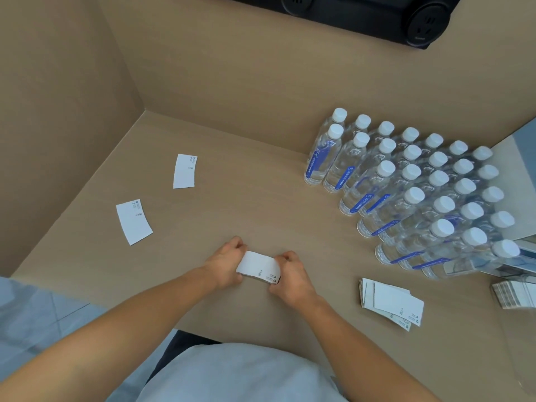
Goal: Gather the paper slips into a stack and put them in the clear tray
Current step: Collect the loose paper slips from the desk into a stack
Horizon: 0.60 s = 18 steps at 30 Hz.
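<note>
Both hands meet near the front edge of the surface point(261, 175), holding one small stack point(259, 267) of paper slips between them. The left hand point(224, 264) closes on the stack's left end and the right hand point(290, 275) on its right end, so each grip is narrow and shut on the paper, with the fingers curled over the far edge. The stack's long axis runs left to right, from one palm to the other, and the top slip bows upward a little.

Two loose slips lie well apart from the grip, both to its left and farther from the person. The near slip point(134, 221) lies flat with its long axis angled away from the body; the far slip point(184, 171) lies beyond it, close to upright in the view. The left hand is plainly the nearer to both, so the next reach would fall to it while the right hand keeps the stack.

A second pile point(388, 301) of slips, fanned and uneven, lies to the right of the right hand. At the right margin a stack of slips sits in what appears to be the clear tray point(519, 278), though its walls are hard to make out. Bottles point(406, 184) stand in rows behind the pile. Judged from this layout, gathering is partly done.
</note>
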Motion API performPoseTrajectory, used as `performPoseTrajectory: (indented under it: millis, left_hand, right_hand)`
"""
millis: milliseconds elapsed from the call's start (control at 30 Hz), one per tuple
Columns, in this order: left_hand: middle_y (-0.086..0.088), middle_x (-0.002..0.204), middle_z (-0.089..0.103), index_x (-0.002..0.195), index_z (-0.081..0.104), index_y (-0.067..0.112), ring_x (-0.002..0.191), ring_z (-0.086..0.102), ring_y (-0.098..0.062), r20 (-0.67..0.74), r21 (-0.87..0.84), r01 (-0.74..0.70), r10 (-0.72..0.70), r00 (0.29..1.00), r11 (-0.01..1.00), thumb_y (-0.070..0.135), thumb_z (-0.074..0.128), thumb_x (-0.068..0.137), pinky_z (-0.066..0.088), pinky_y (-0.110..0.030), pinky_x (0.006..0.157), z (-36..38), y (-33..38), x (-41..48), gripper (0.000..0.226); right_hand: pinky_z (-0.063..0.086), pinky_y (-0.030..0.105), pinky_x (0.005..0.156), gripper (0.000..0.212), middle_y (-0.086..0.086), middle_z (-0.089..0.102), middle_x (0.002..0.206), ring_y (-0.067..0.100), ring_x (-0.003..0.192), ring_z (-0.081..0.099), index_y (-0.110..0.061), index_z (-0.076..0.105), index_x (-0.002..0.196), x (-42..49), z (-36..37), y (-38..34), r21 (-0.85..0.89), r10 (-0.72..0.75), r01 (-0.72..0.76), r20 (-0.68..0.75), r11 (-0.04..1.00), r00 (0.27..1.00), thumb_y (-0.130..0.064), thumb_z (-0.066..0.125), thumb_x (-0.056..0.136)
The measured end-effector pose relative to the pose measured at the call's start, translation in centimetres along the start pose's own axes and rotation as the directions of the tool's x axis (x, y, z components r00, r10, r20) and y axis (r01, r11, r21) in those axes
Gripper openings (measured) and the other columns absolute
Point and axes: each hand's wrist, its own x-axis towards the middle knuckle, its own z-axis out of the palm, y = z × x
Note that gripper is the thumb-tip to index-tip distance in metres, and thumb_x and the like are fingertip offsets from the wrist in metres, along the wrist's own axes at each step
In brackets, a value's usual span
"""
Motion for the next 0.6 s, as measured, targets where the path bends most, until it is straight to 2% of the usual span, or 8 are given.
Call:
performPoseTrajectory:
  millis: [100, 200, 267, 367, 433, 600]
  left_hand:
    - [0.000, 0.122, 0.040, 0.109, 0.054, 0.012, 0.103, 0.054, -0.020, 0.009, -0.012, 0.018, -0.017, 1.000, 1.000, 0.014, 0.066, 0.077, 0.050, -0.034, 0.089, -0.2, -0.1, -0.1, 0.035]
    - [0.000, 0.122, 0.039, 0.112, 0.051, 0.013, 0.105, 0.055, -0.020, 0.016, -0.021, 0.012, -0.011, 1.000, 1.000, 0.016, 0.068, 0.076, 0.049, -0.034, 0.092, -0.9, -1.1, -0.5, 0.041]
    - [0.000, 0.125, 0.038, 0.120, 0.049, 0.013, 0.109, 0.054, -0.020, 0.022, -0.013, 0.001, 0.000, 1.000, 1.000, 0.019, 0.070, 0.075, 0.048, -0.032, 0.094, -1.8, -2.5, -1.0, 0.050]
    - [-0.004, 0.129, 0.038, 0.128, 0.048, 0.011, 0.116, 0.051, -0.023, -0.002, 0.019, 0.023, -0.023, 1.000, 1.000, 0.019, 0.069, 0.080, 0.045, -0.028, 0.096, -4.0, -5.6, -2.0, 0.053]
    - [-0.006, 0.132, 0.038, 0.129, 0.049, 0.010, 0.117, 0.052, -0.026, -0.034, 0.028, 0.070, -0.069, 0.997, 0.997, 0.018, 0.067, 0.083, 0.045, -0.028, 0.095, -5.6, -8.2, -3.1, 0.050]
    - [-0.008, 0.136, 0.039, 0.135, 0.047, 0.009, 0.121, 0.050, -0.028, -0.095, 0.017, 0.223, -0.220, 0.971, 0.975, 0.015, 0.064, 0.085, 0.044, -0.032, 0.100, -9.1, -16.3, -6.6, 0.053]
  right_hand:
    - [0.048, 0.027, 0.088, 0.042, 0.005, 0.041, 0.126, 0.023, 0.099, 0.056, -0.009, 0.054, 0.114, 0.2, -0.4, -0.2, -0.055, 0.006, -0.004, 0.038, 0.998, 0.999, -0.014, 0.067, 0.073]
    - [0.051, 0.033, 0.085, 0.068, 0.000, 0.037, 0.126, 0.024, 0.111, 0.048, -0.017, 0.048, 0.123, 0.4, -1.2, -1.1, -0.214, 0.042, -0.024, 0.081, 0.977, 0.996, -0.033, 0.077, 0.063]
    - [0.050, 0.035, 0.088, 0.074, -0.001, 0.039, 0.127, 0.025, 0.115, 0.044, -0.019, 0.048, 0.126, 0.9, -1.5, -2.4, -0.278, 0.026, -0.012, 0.045, 0.961, 0.999, -0.042, 0.076, 0.061]
    - [0.048, 0.036, 0.094, 0.064, 0.001, 0.044, 0.129, 0.025, 0.120, 0.043, -0.016, 0.053, 0.126, 2.6, -0.9, -5.8, -0.244, -0.034, 0.036, 0.011, 0.969, 0.999, -0.044, 0.072, 0.071]
    - [0.048, 0.036, 0.094, 0.054, 0.002, 0.047, 0.126, 0.026, 0.120, 0.043, -0.014, 0.056, 0.122, 4.0, 0.1, -9.0, -0.215, -0.087, 0.094, 0.038, 0.972, 0.995, -0.039, 0.070, 0.076]
    - [0.049, 0.037, 0.095, 0.051, 0.005, 0.050, 0.126, 0.026, 0.121, 0.045, -0.012, 0.056, 0.125, 7.4, 3.8, -18.0, -0.200, -0.216, 0.239, 0.128, 0.950, 0.968, -0.037, 0.067, 0.081]
